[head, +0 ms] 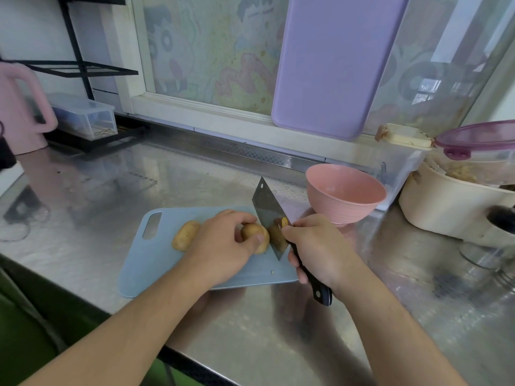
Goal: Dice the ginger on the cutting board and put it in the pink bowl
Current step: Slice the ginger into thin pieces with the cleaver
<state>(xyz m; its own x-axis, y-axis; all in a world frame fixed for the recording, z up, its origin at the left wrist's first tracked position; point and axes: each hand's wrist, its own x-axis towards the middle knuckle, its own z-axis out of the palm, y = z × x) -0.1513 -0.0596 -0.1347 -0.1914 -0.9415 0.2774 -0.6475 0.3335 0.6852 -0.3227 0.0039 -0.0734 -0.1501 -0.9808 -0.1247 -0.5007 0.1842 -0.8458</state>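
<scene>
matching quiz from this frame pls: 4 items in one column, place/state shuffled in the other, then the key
Items:
1. pink bowl
2. cleaver
3. ginger piece under the left hand
4. second ginger piece

Places/states:
A. lying free on the cutting board, left of the left hand
B. held by the fingers, next to the blade
C. on the counter, behind the right hand
D. gripped by the handle, blade on the board

Pairs: 1-C, 2-D, 3-B, 4-A

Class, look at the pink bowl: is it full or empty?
Empty. The pink bowl stands upright beside the board, and its visible inside shows only bare pink surface, no ginger.
</scene>
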